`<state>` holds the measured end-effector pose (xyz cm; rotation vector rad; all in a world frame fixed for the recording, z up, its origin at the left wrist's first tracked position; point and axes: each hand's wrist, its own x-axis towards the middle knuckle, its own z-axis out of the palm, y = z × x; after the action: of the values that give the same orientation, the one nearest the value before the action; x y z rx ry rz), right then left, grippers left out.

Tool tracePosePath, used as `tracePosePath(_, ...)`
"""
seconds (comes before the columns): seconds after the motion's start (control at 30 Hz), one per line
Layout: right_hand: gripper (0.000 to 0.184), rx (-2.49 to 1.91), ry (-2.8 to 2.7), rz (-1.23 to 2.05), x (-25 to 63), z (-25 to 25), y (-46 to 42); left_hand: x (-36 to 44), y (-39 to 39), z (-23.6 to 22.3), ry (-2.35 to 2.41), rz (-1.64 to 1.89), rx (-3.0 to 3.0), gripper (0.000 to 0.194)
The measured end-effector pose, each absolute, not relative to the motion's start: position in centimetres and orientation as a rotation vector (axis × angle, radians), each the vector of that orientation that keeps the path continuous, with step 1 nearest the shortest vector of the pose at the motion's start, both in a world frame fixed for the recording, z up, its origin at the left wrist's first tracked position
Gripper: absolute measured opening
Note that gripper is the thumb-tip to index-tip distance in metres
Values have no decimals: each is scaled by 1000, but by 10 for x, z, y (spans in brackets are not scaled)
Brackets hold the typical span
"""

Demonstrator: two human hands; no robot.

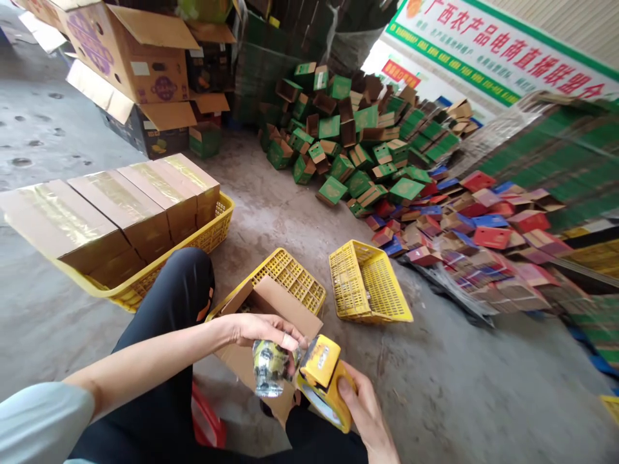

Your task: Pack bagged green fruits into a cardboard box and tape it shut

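Left hand [271, 330] and right hand [366, 405] meet low in the view, both partly closed. The left has thumb and fingers pinched on a crinkled packet [269, 368] with green and black print; the right grips a yellow tape dispenser [323, 364], its thumb along the side. Packet and dispenser are close together, but whether they touch is unclear.

Just beyond the hands, from eleven to twelve o'clock, an open carton [283, 306] has its flaps up, with a yellow crate [297, 277] right behind it. A red plastic piece [207, 419] shows at eight, beside a dark-trousered leg [162, 316]. A second crate [345, 283] sits on the floor [290, 212] at one; at ten, a long yellow basket [171, 264] holds four taped boxes [135, 196].

Farther out, green boxes [358, 148] lie heaped at twelve to one, red and blue boxes [491, 225] at two, and large cartons [140, 58] are stacked at eleven.
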<state>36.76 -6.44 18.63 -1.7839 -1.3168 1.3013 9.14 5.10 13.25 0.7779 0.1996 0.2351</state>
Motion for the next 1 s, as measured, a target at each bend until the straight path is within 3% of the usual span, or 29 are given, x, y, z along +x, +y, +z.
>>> tracePosePath(0.2,70,-1855,-1513,1160,366,209,-81,79,43,133,300,292,753,40)
tracePosePath(0.47,62,-1859,-1688,1170,361,213,-81,61,36,151,224,295,825,43)
tracePosePath(1.0,63,-1933,-1774,1246,350,229,-81,56,31,133,328,190,538,50)
